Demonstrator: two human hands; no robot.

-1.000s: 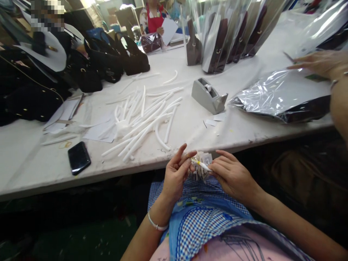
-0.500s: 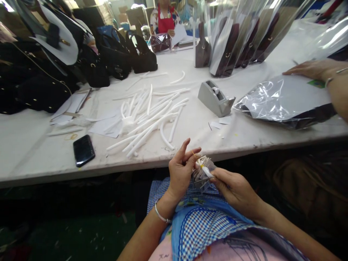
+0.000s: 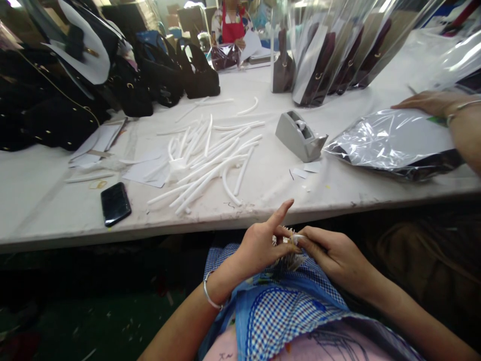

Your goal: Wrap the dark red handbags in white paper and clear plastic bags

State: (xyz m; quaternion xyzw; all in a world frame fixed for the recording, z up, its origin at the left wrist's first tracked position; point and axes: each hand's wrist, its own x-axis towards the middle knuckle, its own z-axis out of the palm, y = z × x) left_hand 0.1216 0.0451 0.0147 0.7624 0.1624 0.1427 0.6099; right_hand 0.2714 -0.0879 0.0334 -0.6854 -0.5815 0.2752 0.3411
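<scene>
Over my lap, a small bundle of pale tags or slips (image 3: 290, 261) hangs between my two hands, mostly hidden by the fingers. My left hand (image 3: 261, 245) is closed on it with thumb and lower fingers, while its index finger points out straight. From the other side my right hand (image 3: 334, 253) pinches the white gathered end (image 3: 296, 238) of the bundle. Both hands are just off the table's front edge. Below them lies a blue-and-white checked apron (image 3: 278, 316).
White foam tubes (image 3: 214, 175) lie piled mid-table. A phone (image 3: 115, 204) rests at the front left, a grey tape dispenser (image 3: 300, 135) further right. Another person's hand (image 3: 428, 103) presses a plastic-wrapped bag (image 3: 398, 138). Black handbags (image 3: 199, 70) and wrapped bags (image 3: 319, 75) stand behind.
My left hand has turned and shifted right and down, its fingers now covering much of the bundle. The yellowish band seen stretched from its fingers is now close against the white end.
</scene>
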